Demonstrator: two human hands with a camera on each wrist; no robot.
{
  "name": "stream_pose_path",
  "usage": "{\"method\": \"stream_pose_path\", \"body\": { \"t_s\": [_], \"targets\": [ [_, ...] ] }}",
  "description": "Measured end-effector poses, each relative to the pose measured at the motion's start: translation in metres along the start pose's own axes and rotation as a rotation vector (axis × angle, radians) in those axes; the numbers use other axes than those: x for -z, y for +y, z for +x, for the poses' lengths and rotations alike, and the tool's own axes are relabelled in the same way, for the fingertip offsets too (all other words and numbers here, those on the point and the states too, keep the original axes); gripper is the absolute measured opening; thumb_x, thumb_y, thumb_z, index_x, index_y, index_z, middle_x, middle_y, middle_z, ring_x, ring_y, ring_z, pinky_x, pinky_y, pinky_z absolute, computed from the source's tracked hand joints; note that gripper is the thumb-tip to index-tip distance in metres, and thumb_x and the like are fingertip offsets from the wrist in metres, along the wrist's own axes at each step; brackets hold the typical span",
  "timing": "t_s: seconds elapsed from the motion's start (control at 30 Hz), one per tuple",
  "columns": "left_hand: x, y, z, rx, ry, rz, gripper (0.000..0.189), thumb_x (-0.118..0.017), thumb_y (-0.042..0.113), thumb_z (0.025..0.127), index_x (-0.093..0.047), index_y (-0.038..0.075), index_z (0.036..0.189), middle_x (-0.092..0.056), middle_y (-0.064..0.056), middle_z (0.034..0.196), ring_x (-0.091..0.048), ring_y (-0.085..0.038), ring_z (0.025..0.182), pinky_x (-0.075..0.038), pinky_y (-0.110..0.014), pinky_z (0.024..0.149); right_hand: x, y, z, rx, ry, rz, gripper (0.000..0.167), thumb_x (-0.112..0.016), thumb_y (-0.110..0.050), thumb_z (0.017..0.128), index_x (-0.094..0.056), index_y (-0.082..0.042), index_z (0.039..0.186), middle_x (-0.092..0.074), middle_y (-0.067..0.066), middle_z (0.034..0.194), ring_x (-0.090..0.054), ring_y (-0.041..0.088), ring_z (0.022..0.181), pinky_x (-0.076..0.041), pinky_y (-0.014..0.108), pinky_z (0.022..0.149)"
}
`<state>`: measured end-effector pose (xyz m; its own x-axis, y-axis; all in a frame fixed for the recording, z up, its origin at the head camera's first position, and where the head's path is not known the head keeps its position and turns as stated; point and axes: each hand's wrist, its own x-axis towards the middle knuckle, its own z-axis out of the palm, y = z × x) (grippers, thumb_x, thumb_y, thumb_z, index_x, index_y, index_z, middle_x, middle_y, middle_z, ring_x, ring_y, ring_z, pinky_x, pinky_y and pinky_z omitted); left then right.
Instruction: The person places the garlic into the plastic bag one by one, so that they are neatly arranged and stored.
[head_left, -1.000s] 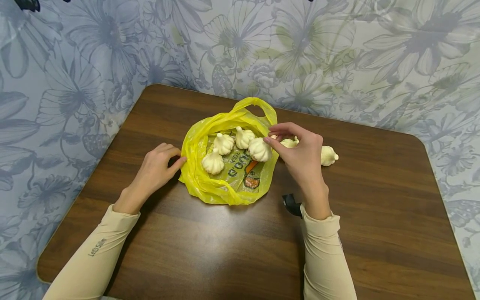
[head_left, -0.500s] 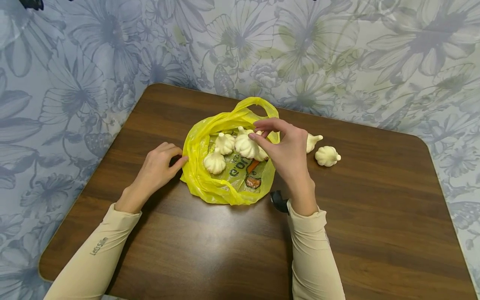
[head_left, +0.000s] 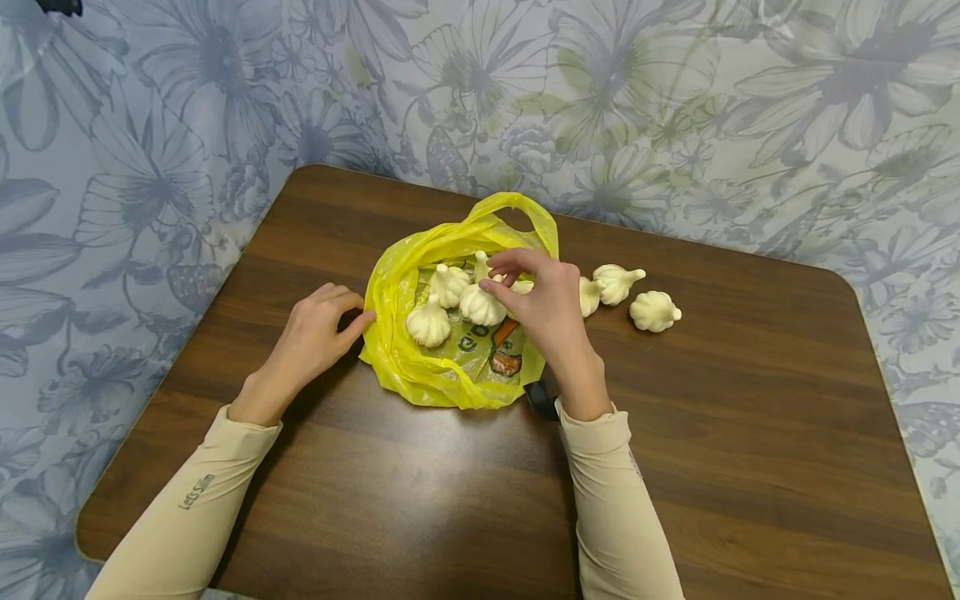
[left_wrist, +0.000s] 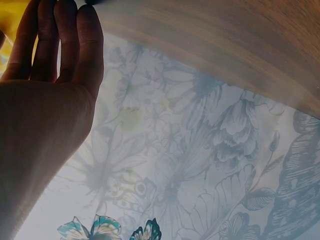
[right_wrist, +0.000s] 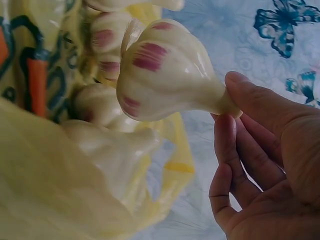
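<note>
My right hand (head_left: 543, 304) reaches over the open yellow plastic bag (head_left: 420, 392). Between thumb and fingertips it pinches a garlic bulb (head_left: 482, 307) by the stem; in the right wrist view this garlic bulb (right_wrist: 165, 75) is white with purple patches. Other garlic bulbs (head_left: 428, 323) sit inside the bag, one of them partly hidden by the right hand. At the bag's left rim, my left hand (head_left: 311, 337) holds the edge between thumb and fingers. The left wrist view shows the fingers of that left hand (left_wrist: 65, 55) extended toward the yellow plastic.
Right of the bag, three more garlic bulbs (head_left: 617, 285) lie on the brown wooden table (head_left: 750, 400), one partly behind the right hand. A flower-patterned wall (head_left: 600, 100) stands along the table's back edge. The bag's handle loop (head_left: 517, 204) sticks up at the back.
My right hand has carried the garlic bulb leftward from the bag's right side, over the other bulbs, and slightly lower in view. My left hand has stayed at the rim.
</note>
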<state>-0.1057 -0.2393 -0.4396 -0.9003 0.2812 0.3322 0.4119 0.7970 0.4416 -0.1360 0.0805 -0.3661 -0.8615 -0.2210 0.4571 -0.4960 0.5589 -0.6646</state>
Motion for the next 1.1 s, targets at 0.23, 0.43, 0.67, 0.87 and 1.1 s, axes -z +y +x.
{"method": "stream_pose_path", "body": {
  "t_s": [0.23, 0.43, 0.67, 0.87, 1.1],
  "targets": [
    [0.001, 0.001, 0.001, -0.003, 0.004, -0.002, 0.012, -0.079, 0.012, 0.095, -0.075, 0.000, 0.093, -0.072, -0.013, 0.089, -0.062, -0.029, 0.086, -0.054, -0.045, 0.077, -0.014, 0.007, -0.001, 0.011, -0.064, -0.035, 0.021, -0.089, -0.012, 0.085, -0.080, -0.006, 0.104, -0.079, 0.006, 0.085, -0.072, 0.020, 0.074, -0.049, 0.036, 0.070],
    [0.001, 0.001, 0.002, -0.003, -0.001, -0.006, 0.013, -0.079, 0.012, 0.095, -0.076, 0.000, 0.094, -0.073, -0.013, 0.090, -0.063, -0.030, 0.088, -0.055, -0.047, 0.079, -0.020, 0.011, -0.003, -0.039, -0.146, -0.054, 0.022, -0.088, -0.013, 0.087, -0.080, -0.004, 0.106, -0.077, 0.006, 0.086, -0.070, 0.020, 0.075, -0.054, 0.037, 0.072],
    [0.001, 0.002, 0.002, -0.001, -0.008, -0.006, 0.013, -0.079, 0.013, 0.095, -0.076, 0.000, 0.095, -0.074, -0.013, 0.091, -0.064, -0.030, 0.089, -0.055, -0.048, 0.079, -0.020, 0.012, -0.004, -0.065, -0.169, -0.082, 0.023, -0.087, -0.016, 0.088, -0.080, -0.007, 0.107, -0.078, 0.004, 0.088, -0.070, 0.018, 0.076, -0.055, 0.036, 0.073],
    [0.002, 0.002, 0.001, 0.005, -0.011, -0.009, 0.012, -0.078, 0.013, 0.096, -0.076, 0.000, 0.095, -0.074, -0.013, 0.092, -0.063, -0.029, 0.089, -0.054, -0.048, 0.079, -0.018, 0.012, -0.003, -0.057, -0.149, -0.079, 0.024, -0.087, -0.020, 0.089, -0.080, -0.006, 0.107, -0.079, 0.006, 0.090, -0.072, 0.020, 0.078, -0.052, 0.037, 0.070],
    [0.003, 0.002, 0.000, 0.009, -0.010, -0.008, 0.013, -0.078, 0.013, 0.096, -0.076, 0.000, 0.095, -0.073, -0.013, 0.091, -0.063, -0.029, 0.089, -0.054, -0.048, 0.079, -0.013, 0.011, -0.002, -0.045, -0.088, -0.072, 0.020, -0.082, -0.022, 0.094, -0.081, -0.007, 0.107, -0.080, 0.006, 0.091, -0.072, 0.021, 0.081, -0.054, 0.042, 0.077]
  ]
}}
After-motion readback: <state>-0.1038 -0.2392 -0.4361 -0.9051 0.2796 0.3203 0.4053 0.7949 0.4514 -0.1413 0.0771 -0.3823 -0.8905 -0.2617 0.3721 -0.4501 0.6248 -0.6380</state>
